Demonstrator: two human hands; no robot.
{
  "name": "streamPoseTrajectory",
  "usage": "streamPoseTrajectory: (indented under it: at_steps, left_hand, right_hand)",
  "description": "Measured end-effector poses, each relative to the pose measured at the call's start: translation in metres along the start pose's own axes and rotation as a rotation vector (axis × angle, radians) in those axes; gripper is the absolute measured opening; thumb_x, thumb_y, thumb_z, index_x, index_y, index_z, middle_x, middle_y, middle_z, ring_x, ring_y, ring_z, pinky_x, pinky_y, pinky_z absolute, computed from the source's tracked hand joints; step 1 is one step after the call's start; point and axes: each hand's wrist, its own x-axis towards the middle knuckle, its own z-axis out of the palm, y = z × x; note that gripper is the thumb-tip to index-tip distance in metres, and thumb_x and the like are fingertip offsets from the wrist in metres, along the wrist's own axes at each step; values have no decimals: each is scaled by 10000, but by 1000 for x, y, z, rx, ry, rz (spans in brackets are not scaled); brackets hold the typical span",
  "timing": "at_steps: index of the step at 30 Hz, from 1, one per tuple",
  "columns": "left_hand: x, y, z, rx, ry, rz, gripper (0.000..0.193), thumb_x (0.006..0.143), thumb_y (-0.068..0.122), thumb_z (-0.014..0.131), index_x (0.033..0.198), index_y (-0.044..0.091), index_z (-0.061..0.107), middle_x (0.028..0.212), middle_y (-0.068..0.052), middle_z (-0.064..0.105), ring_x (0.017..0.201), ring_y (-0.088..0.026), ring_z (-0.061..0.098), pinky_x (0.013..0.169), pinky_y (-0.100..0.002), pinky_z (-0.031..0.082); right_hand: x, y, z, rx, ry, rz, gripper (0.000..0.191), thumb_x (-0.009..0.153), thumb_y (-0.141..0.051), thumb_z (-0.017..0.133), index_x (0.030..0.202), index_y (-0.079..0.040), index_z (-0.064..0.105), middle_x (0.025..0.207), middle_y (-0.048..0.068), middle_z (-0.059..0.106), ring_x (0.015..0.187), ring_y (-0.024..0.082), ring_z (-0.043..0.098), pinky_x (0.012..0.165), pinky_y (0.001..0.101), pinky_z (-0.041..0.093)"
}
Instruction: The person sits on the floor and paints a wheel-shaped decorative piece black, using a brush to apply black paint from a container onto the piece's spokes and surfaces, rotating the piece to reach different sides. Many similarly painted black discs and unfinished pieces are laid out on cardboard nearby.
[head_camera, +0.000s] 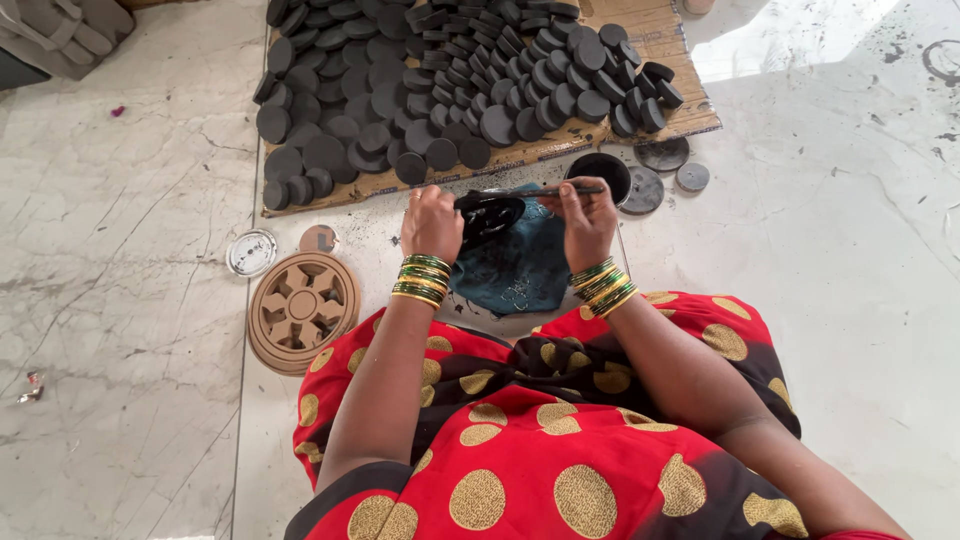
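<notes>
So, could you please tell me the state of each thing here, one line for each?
Left hand: gripping the black wheel piece.
Black wheel piece: coated black, held over the teal cloth.
Right hand: holding a thin brush.
Brush: level, over the piece.
Paint pot: open.
Brown wheel: unpainted, flat on the floor.
Black discs: painted, spread on cardboard.

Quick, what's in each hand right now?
Left hand: closed on a black cut-out disc.
Right hand: closed on a thin brush, its tip over the disc.
</notes>
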Motion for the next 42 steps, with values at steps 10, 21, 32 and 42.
streamPoseTrajectory:
  at_steps: [10, 21, 32, 42]
  left_hand:
    - [-4, -37, -9, -23, 43, -66, 233, 804, 147, 773, 1019, 57, 783, 1134, -133, 669, 1197, -365, 555, 1061, -444, 458]
    - [-9, -38, -17, -33, 39, -59, 335, 802, 129, 757, 1131, 64, 755, 1162, -117, 677, 1170, -346, 587, 984, -448, 505]
    - [22, -18, -17, 122, -149, 99, 168, 838, 174, 782, 931, 38, 749, 1089, -106, 661, 1164, -324, 598, 958, -425, 549]
    - [40, -20, -40, 111, -140, 87, 283, 709, 272, 844, 874, 56, 766, 1001, -102, 685, 1030, -301, 621, 896, -433, 546]
  right_hand:
    - [23, -8, -18, 94, 194, 130, 127, 1055, -110, 606, 1097, -20, 526, 949, 152, 731, 806, 243, 770, 736, 338, 648]
    - [23, -1, -11, 52, 160, 155, 132, 1052, -114, 613, 1090, -27, 521, 924, 134, 723, 791, 238, 765, 716, 324, 645]
    - [22, 6, -9, 83, 130, 159, 121, 1055, -118, 610, 1090, -41, 523, 954, 119, 727, 823, 224, 775, 714, 293, 631]
    - [37, 10, -31, 179, 211, 70, 124, 1049, -103, 636, 1098, -30, 549, 944, 142, 731, 790, 240, 767, 719, 341, 662]
